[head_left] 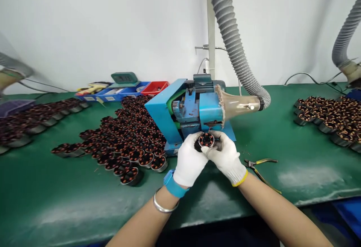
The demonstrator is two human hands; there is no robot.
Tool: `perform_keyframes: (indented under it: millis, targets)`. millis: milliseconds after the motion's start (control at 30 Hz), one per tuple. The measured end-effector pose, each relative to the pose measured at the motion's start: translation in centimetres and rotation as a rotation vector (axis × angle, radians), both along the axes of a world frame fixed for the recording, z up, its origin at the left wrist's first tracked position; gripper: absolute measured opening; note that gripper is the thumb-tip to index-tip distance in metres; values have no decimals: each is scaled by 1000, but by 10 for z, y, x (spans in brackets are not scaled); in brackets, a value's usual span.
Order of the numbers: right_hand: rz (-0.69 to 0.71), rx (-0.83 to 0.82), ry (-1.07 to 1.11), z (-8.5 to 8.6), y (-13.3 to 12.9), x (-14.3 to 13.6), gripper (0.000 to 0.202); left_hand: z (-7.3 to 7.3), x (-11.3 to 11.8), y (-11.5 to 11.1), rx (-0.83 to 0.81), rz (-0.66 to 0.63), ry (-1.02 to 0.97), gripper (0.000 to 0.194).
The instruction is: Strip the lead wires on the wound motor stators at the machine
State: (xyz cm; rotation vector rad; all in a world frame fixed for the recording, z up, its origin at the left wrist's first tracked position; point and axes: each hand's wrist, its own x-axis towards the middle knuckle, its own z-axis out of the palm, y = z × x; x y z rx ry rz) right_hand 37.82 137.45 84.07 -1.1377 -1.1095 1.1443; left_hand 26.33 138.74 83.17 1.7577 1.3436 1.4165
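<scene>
Both of my hands wear white gloves and hold one motor stator [206, 139] between them, a round part with a metal rim, black inside and orange-copper windings. My left hand [191, 159] grips its left side, fingers closed round it. From the right, my right hand [225, 156] closes on the same part, its thumb at the near edge. The stator is just in front of a blue belt-driven machine [210, 106]; whether it touches the machine I cannot tell. To the left of my hands stand many similar stators [132, 141] in rows.
Pliers [261, 166] with yellow handles lie right of my hands. A clear funnel [239, 103] joins the machine to a grey hose [229, 32]. More stators [329, 119] stand at the right. Blue bins [113, 94] and a red bin [155, 88] line the back of the green table [84, 205].
</scene>
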Motion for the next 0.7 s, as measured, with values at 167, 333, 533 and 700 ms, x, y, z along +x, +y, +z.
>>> perform_keyframes:
  millis: [167, 333, 533, 700]
  targets:
    - [6, 82, 20, 4, 19, 10, 45, 13, 10, 17, 6, 74, 52, 32]
    - [18, 86, 44, 2, 24, 13, 39, 18, 13, 22, -39, 61, 68, 27]
    - [33, 87, 64, 0, 25, 12, 41, 19, 15, 23, -43, 62, 43, 30]
    - [2, 84, 63, 1, 15, 11, 41, 12, 13, 16, -6, 71, 57, 30]
